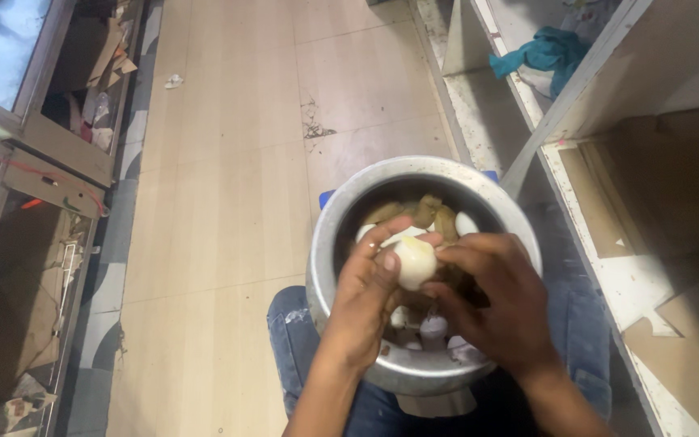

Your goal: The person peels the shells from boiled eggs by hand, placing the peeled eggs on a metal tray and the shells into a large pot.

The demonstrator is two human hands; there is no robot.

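Steel, dull and dented, forms the round cooking pot point(341, 218) that sits on the person's lap in the head view, its rim filling the middle of the frame. Over its mouth, at the centre, both hands meet on 1 pale peeled potato point(414, 260). The left hand point(366, 303) comes in from 7 o'clock, fingers curled under and around the potato, thumb pressed flat on its left face. The right hand point(495, 303) comes in from 5 o'clock, fingertips pinching the potato's right side, so the 2 hands grasp it together just above the pot's contents.

Inside the pot, toward 12 o'clock, lie brownish unpeeled potatoes point(430, 212) with a white peeled piece point(466, 223) beside them; more pale pieces point(433, 328) show below the hands toward 6 o'clock, partly hidden.

Blue jeans point(293, 340) show under the pot at 7 o'clock. Light wooden flooring point(220, 162) spreads from 9 to 12 o'clock. A teal cloth point(545, 53) lies on a white shelf unit point(576, 97) at 1 o'clock, well apart from the pot. Cardboard scraps point(115, 61) sit in a glass-fronted cabinet point(10, 121) at 10 o'clock.
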